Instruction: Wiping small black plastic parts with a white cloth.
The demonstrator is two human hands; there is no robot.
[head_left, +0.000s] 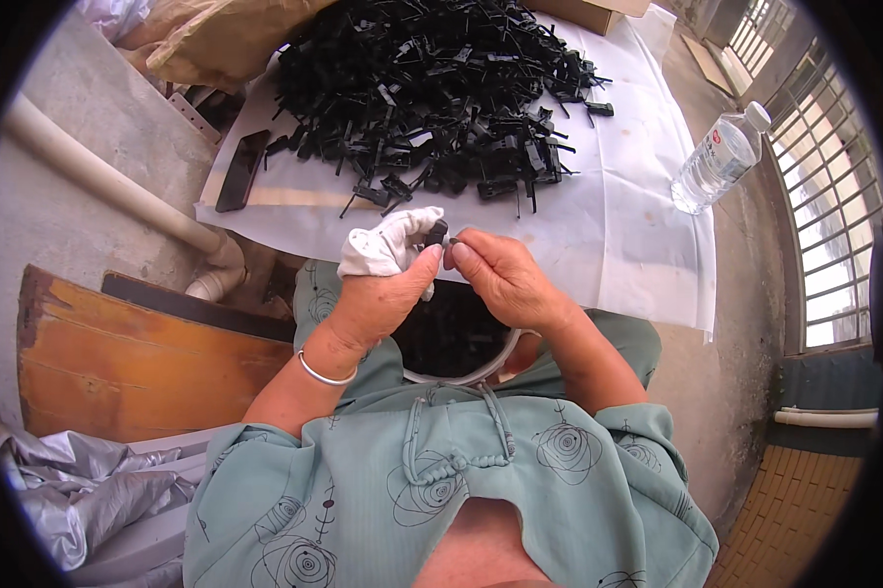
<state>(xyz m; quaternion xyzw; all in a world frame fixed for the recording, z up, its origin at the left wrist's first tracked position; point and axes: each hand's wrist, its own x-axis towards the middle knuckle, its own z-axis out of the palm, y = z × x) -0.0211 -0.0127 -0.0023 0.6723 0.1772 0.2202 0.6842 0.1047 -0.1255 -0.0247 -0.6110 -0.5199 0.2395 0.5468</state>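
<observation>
Between my hands is a small black plastic part, just above the near edge of the table. My left hand, its fingers wrapped in white cloth, pinches the part with thumb and fingers. My right hand is closed in a pinch close against the part's right side; what its fingertips hold is too small to make out. A large heap of similar black plastic parts lies on the white-covered table beyond my hands. Below them, a round container with a pale rim sits in my lap, dark inside.
A dark phone lies at the table's left edge. On the right stands a clear plastic bottle. A cardboard box is at the back. To my left are a wooden board, a pale pipe and silver sheeting.
</observation>
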